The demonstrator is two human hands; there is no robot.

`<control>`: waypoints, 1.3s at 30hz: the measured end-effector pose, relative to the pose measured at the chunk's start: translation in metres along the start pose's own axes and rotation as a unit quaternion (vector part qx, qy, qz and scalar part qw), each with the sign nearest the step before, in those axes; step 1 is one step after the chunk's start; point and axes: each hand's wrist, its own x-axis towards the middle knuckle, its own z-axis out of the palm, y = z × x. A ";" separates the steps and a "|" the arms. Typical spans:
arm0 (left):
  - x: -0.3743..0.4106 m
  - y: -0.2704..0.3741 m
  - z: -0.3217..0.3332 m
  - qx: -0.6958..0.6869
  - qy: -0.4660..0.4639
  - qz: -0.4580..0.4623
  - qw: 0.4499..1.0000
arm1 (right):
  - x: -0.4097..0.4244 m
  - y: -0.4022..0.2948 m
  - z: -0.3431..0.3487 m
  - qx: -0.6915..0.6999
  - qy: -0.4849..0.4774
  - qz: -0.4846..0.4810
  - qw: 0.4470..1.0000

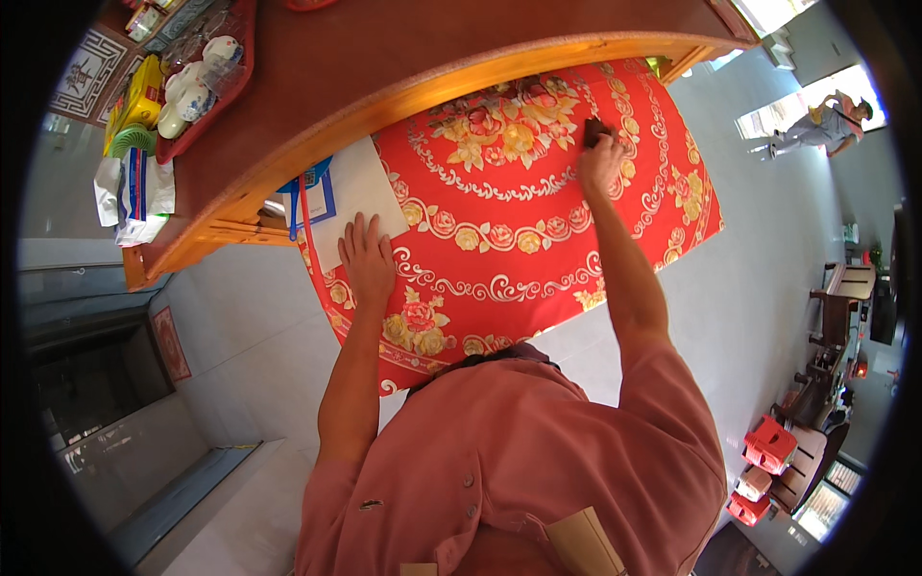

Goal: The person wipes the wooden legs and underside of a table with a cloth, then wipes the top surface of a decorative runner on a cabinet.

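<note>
A red tablecloth [497, 270] with printed flowers and white scrolls spreads over a table before me. At its left end my left hand [369, 263] rests palm down, fingers apart, partly over a pale sheet [360, 187] and partly over the cloth. Farther off to the right, my right hand [603, 164] grips a small dark brown object [596, 132] against the cloth. What that object is I cannot tell, since the fingers cover part of it. A blue plastic item [317, 173] bearing a printed code lies at the sheet's far left edge.
A long wooden altar-like table [403, 65] overhangs the cloth's far side. On its left stand a red tray [245, 79] of teaware, a yellow packet [144, 90] and a tissue pack [140, 187]. At right are a person [828, 126], red stools [769, 444] and wooden chairs [796, 461].
</note>
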 end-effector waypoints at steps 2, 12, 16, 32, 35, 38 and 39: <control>0.003 0.003 -0.003 0.000 -0.001 0.001 1.000 | -0.021 -0.055 0.027 0.167 0.002 -0.112 0.980; -0.001 0.004 -0.011 -0.001 -0.022 -0.008 1.000 | -0.084 -0.119 0.037 0.182 -0.129 -0.409 0.885; -0.001 0.004 -0.007 -0.004 -0.024 -0.016 1.000 | 0.029 0.000 0.043 0.025 -0.027 -0.138 0.990; 0.006 0.007 -0.013 0.008 -0.026 -0.012 1.000 | -0.048 -0.224 0.073 0.092 -0.146 -0.497 0.850; 0.004 0.008 -0.014 0.013 -0.022 -0.016 1.000 | 0.033 -0.172 0.065 -0.034 -0.317 -0.308 0.897; 0.003 0.009 -0.014 0.007 -0.024 -0.026 0.999 | 0.092 -0.089 0.070 -0.077 -0.177 -0.148 0.970; 0.009 0.012 -0.012 0.000 -0.024 -0.013 1.000 | 0.120 -0.039 0.088 -0.201 -0.134 -0.175 0.955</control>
